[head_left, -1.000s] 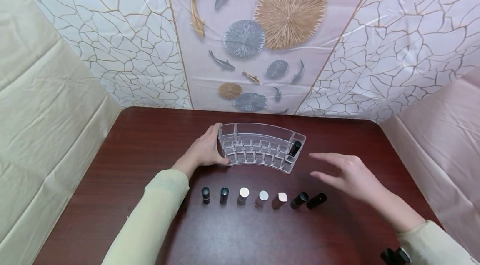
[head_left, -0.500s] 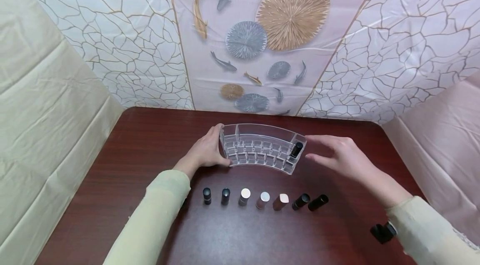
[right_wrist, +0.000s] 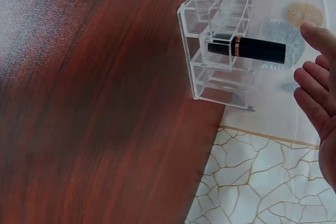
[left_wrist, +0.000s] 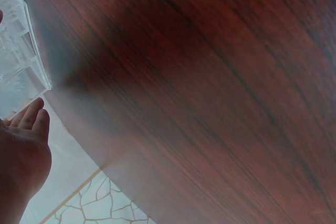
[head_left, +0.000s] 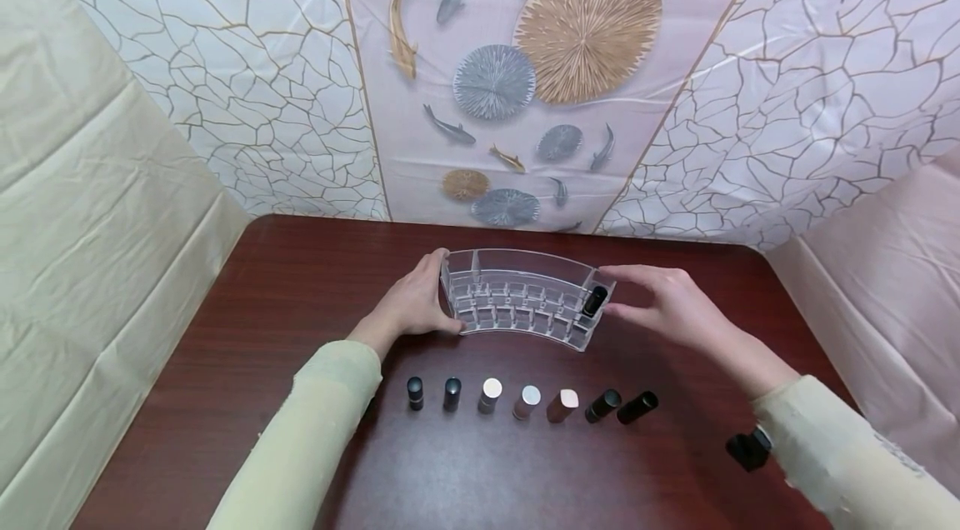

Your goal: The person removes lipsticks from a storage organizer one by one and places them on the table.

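A clear acrylic lipstick organizer (head_left: pixel 525 262), curved and tiered, stands on the table. My left hand (head_left: pixel 411 297) holds its left end, thumb at the front corner and fingers at the back. The left wrist view shows those fingers (left_wrist: pixel 41 121) right at the organizer's edge. A black lipstick (head_left: pixel 595 301) stands in a slot at the right end; the right wrist view shows its gold band. My right hand (head_left: pixel 667 305) is at that end, thumb and fingers spread around the corner. In the right wrist view, a gap separates this hand (right_wrist: pixel 320 98) from the lipstick (right_wrist: pixel 262 51).
Several lipsticks stand in a row in front of the organizer: black ones at the left (head_left: pixel 452 394), a white-topped one (head_left: pixel 491 392), a pale-topped one (head_left: pixel 528 401), a pink-topped one (head_left: pixel 562 406) and black ones at the right (head_left: pixel 637 407). Patterned cloth (head_left: pixel 495 172) hangs behind the table (head_left: pixel 315 263).
My right hand has moved left and slightly up to the organizer's right end. The left hand keeps its hold, and the lipsticks stay in place.
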Available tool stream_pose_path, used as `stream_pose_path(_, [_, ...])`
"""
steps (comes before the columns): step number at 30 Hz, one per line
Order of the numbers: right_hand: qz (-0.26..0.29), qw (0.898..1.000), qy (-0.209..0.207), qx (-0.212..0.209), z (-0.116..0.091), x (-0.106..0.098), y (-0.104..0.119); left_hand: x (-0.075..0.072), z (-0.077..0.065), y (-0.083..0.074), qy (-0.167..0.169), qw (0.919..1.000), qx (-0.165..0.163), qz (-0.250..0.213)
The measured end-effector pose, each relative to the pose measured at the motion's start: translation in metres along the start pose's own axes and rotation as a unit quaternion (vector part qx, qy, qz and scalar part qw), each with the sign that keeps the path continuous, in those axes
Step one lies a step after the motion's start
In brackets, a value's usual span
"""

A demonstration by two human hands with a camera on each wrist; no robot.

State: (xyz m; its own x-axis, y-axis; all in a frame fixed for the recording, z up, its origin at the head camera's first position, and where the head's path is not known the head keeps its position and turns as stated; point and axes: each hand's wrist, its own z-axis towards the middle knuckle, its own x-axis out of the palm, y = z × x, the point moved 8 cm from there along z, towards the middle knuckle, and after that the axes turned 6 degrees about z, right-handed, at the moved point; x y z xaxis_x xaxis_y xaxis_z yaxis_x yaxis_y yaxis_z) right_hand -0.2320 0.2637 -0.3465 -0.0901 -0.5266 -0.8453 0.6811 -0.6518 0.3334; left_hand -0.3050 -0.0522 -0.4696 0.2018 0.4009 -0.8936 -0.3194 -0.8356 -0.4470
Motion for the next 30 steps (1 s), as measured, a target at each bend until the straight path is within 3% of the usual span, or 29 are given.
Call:
stream_pose_path(12, [0.032, 0.998, 0.019, 0.055, -0.002, 0.017, -0.020, -0.004, -0.002, -0.003, -0.011, 0.9998, 0.013, -0.006])
stream_pose_path(20, [0.044, 0.998, 0.009, 0.051, -0.001, 0.024, -0.024, -0.003, -0.002, -0.002, -0.010, 0.9999, 0.011, -0.007])
stream_pose_path(30, [0.084, 0.993, 0.012, 0.078, -0.002, 0.031, -0.030, -0.003, -0.003, -0.003, -0.009, 0.9999, 0.010, -0.005])
